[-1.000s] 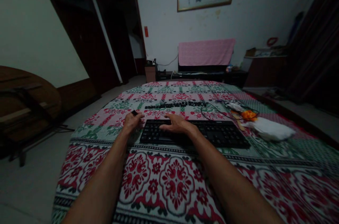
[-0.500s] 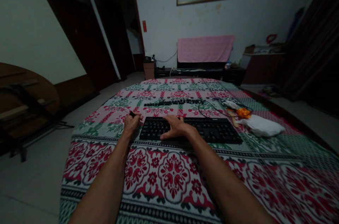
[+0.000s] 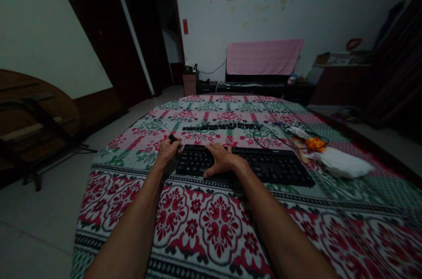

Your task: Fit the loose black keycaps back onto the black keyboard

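A black keyboard [image 3: 263, 167] lies across a bed covered with a red, green and white patterned cloth [image 3: 198, 222]. My right hand [image 3: 221, 159] rests flat on the keyboard's left half with its fingers spread. At the keyboard's left end my left hand [image 3: 167, 150] is closed around a small dark object [image 3: 172, 138] that sticks up from its fingers; I cannot make out what it is. Beyond the keyboard a row of loose black keycaps [image 3: 220, 126] lies on the cloth.
A black cable [image 3: 263, 138] loops right of the keycaps. A white cloth [image 3: 343, 163] and an orange item [image 3: 314, 143] lie at the keyboard's right. A pink-draped cabinet [image 3: 263, 56] stands against the far wall. A folded wooden table [image 3: 33, 116] leans at left.
The view has shifted slightly down and sideways. Both hands stay at the keyboard's left end; the left hand has edged a little closer to its corner.
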### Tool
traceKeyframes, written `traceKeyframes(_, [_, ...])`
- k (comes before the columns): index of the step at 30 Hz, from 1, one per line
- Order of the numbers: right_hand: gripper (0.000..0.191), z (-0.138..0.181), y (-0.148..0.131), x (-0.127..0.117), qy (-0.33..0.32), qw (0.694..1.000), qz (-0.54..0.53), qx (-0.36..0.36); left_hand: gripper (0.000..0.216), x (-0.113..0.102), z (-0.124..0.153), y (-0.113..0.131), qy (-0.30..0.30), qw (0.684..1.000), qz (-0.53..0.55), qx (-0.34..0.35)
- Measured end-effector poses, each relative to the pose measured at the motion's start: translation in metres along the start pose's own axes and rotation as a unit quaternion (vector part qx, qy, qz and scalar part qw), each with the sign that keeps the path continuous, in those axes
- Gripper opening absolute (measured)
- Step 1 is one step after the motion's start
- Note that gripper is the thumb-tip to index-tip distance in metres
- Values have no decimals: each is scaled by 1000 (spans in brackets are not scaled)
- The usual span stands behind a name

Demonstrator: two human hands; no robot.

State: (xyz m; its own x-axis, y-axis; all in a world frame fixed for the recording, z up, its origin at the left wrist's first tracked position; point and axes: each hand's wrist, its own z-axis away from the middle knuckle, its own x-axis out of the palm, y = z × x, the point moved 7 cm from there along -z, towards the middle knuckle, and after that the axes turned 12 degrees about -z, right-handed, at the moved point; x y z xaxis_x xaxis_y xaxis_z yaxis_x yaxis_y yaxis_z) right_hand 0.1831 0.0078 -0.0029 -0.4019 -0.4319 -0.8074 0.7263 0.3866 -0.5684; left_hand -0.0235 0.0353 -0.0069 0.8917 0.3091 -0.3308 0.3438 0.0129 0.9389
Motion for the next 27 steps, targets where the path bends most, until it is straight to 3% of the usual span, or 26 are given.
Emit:
traceKeyframes(6, [112, 1, 0, 0, 5, 1000, -1, -1, 24, 2, 0, 1, 28, 996, -85, 29])
traceKeyframes(17, [109, 1, 1, 0, 8, 1000, -10, -7, 23, 6, -4, -3, 12, 985, -158, 74])
traceKeyframes(27, [109, 1, 1, 0, 6, 1000, -14, -10, 17, 13, 7, 6, -60, 974, -186, 114])
